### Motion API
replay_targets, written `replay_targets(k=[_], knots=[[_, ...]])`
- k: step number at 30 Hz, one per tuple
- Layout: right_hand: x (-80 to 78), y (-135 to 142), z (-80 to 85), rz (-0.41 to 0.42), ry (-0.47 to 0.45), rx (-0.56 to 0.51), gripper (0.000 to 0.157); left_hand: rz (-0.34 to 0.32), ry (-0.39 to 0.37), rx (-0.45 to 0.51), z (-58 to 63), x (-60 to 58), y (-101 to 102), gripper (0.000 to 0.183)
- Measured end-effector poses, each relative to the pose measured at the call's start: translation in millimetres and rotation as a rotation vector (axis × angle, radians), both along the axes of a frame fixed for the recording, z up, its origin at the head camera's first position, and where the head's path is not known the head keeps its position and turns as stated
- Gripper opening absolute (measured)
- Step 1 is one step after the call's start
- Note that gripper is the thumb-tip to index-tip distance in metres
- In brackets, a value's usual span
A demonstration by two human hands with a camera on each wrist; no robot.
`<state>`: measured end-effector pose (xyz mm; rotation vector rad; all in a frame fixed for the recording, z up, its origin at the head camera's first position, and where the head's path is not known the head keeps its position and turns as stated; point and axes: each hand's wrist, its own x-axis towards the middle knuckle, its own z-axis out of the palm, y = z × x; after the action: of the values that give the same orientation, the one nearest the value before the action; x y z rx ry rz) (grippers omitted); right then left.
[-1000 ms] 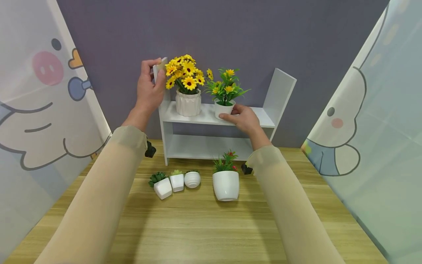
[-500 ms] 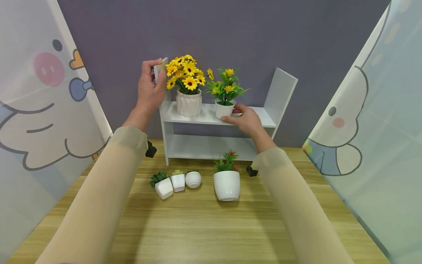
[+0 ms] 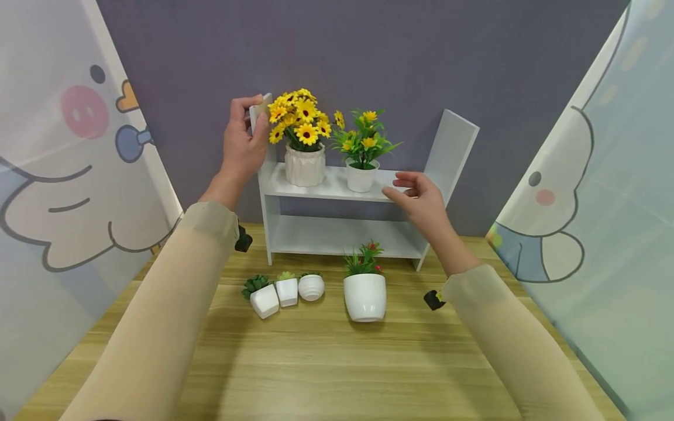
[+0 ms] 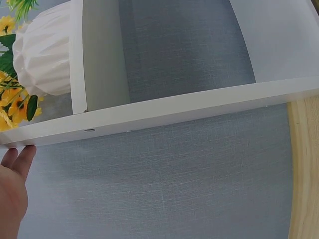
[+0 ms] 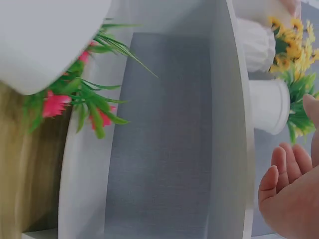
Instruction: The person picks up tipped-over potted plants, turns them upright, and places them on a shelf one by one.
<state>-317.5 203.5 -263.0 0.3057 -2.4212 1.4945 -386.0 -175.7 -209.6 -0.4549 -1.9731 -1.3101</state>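
A white two-tier shelf (image 3: 326, 188) stands against the grey wall. My left hand (image 3: 250, 117) grips the top of its left upright panel (image 4: 149, 114). On the top tier sit a ribbed white vase of yellow sunflowers (image 3: 304, 165) and a small white pot with a yellow-flowered green plant (image 3: 361, 176). My right hand (image 3: 402, 186) hovers just right of that small pot, fingers relaxed, holding nothing. The right wrist view has the same hand (image 5: 291, 196) beside the shelf edge, apart from the small pot (image 5: 269, 104).
On the wooden table (image 3: 337, 362) in front of the shelf stand three tiny succulent pots (image 3: 286, 290) and a larger white pot with a red-flowered plant (image 3: 364, 295). The lower tier (image 3: 337, 234) holds nothing. Cartoon-printed curtains (image 3: 63, 175) hang at both sides.
My right hand has let go of the small yellow-flowered pot and drawn back to the right. The left hand keeps its grip on the shelf's upright.
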Motion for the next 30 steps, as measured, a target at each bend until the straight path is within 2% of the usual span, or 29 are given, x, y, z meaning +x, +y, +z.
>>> replay_targets(k=[3,7,14,21,30], knots=[[14.6,7,-5.1,0.019,-0.01,0.006,0.061,-0.001,0.007,-0.002,0.0,0.1,0,0.042],[31.0,17,-15.4,0.057,-0.057,0.085,0.058,0.008,0.007,-0.006,0.4,0.3,0,0.042],[50.5,40,-51.1,0.135,-0.134,0.19,0.056,0.003,0.009,-0.011,-0.2,-1.2,2,0.042],[58.6,49,-78.7,0.146,-0.18,0.225,0.053,-0.006,0.024,-0.017,-2.7,-2.8,2,0.044],[57.5,45,-85.8,0.168,-0.17,0.183,0.053,0.004,0.034,-0.046,-3.2,-2.9,-3,0.047]])
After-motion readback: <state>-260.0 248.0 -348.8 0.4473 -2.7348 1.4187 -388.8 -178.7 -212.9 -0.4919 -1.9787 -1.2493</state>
